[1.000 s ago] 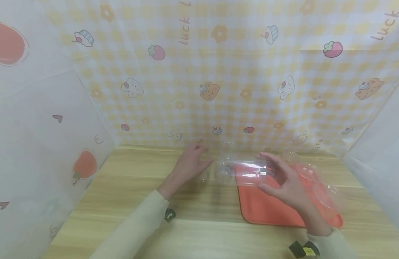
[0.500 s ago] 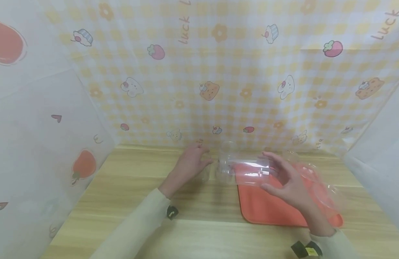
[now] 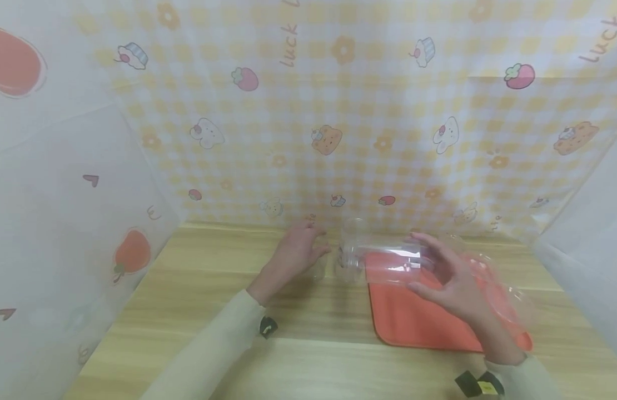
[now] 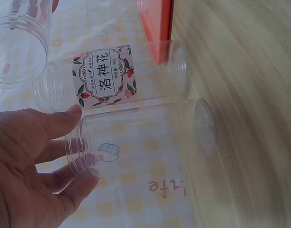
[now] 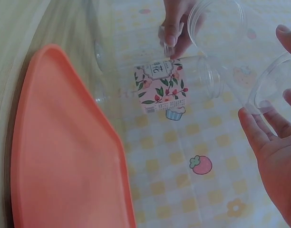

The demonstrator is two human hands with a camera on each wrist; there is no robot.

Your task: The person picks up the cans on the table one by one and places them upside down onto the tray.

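Note:
My left hand (image 3: 293,253) holds the threaded neck of a clear plastic jar (image 4: 140,137), which stands upright on the table; thumb and fingertips meet its rim in the left wrist view. Beside that jar stands another clear jar with a pink floral label (image 4: 105,76), its mouth uncovered. My right hand (image 3: 453,283) grips a third clear jar (image 3: 388,264) round its base and keeps it on its side in the air. That jar's open mouth points left, in front of the labelled jar, and its body is over the left edge of the orange tray (image 3: 423,322).
More clear round plastic pieces, too faint to name exactly, are at the tray's right side (image 3: 508,305). A checked cloth (image 3: 308,111) hangs behind the wooden table (image 3: 188,311), with pale sheets at both sides.
My right hand has moved slightly right with the sideways jar, drawing its mouth a little away from the left hand. My left hand stays in place at its jar's neck.

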